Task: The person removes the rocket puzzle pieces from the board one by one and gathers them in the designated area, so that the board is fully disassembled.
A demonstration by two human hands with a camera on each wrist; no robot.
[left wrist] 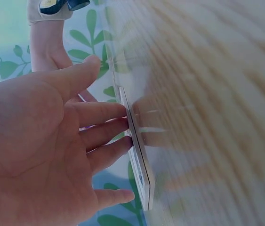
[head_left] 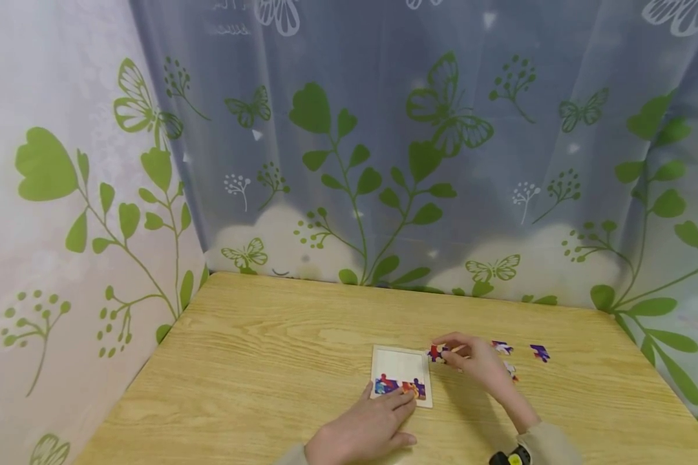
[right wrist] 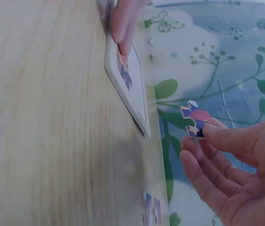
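My right hand [head_left: 478,363] pinches a purple and red jigsaw piece [head_left: 437,352] between thumb and fingers, just right of the puzzle tray. In the right wrist view the jigsaw piece [right wrist: 196,120] is held up off the table, with its knobs and notches showing. The pale square puzzle tray [head_left: 400,363] lies on the table, with joined pieces [head_left: 400,387] along its near side. My left hand [head_left: 368,426] rests with extended fingers on the tray's near edge and its pieces. In the left wrist view the fingertips [left wrist: 125,141] touch the tray's edge [left wrist: 139,160].
Loose jigsaw pieces lie right of the tray: one at the far right [head_left: 539,352], one behind the right hand [head_left: 502,347], another partly hidden beside it [head_left: 510,371]. The wood-grain table [head_left: 256,361] meets a patterned curtain [head_left: 349,194] at the back.
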